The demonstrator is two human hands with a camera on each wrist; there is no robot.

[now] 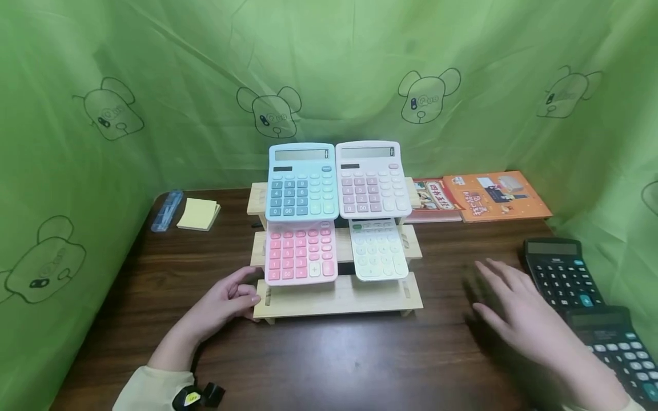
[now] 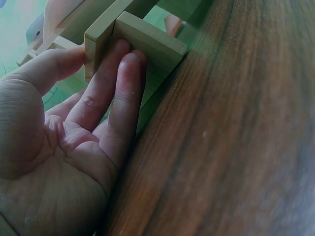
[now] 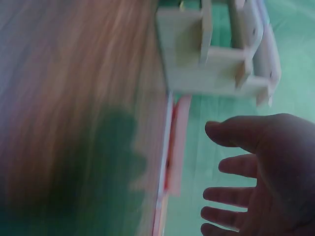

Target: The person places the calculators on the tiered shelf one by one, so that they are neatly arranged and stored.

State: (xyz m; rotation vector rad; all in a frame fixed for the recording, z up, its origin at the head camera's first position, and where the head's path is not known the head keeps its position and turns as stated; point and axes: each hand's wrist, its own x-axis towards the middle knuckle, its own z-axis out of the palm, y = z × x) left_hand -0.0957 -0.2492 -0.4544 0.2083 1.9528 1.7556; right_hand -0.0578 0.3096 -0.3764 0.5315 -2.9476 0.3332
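A pale wooden stepped stand [image 1: 334, 299] stands mid-table. My left hand [image 1: 226, 302] grips its front left corner, and in the left wrist view the thumb lies on the board's edge with the fingertips beneath. A blue calculator [image 1: 303, 182] and a pale pink-white calculator [image 1: 372, 180] lean on the top step. Below them are a bright pink calculator [image 1: 300, 254] and a mint-white calculator [image 1: 379, 251]. My right hand [image 1: 519, 308] hovers over the table to the right, fingers spread and holding nothing, beside a black calculator [image 1: 562, 274].
A second black calculator [image 1: 617, 348] lies at the right edge, partly behind the right forearm. An orange book [image 1: 496, 194] and a red book [image 1: 434, 200] lie behind the stand. Yellow sticky notes [image 1: 197, 214] and a blue translucent item [image 1: 167, 211] sit back left. Green cloth surrounds the table.
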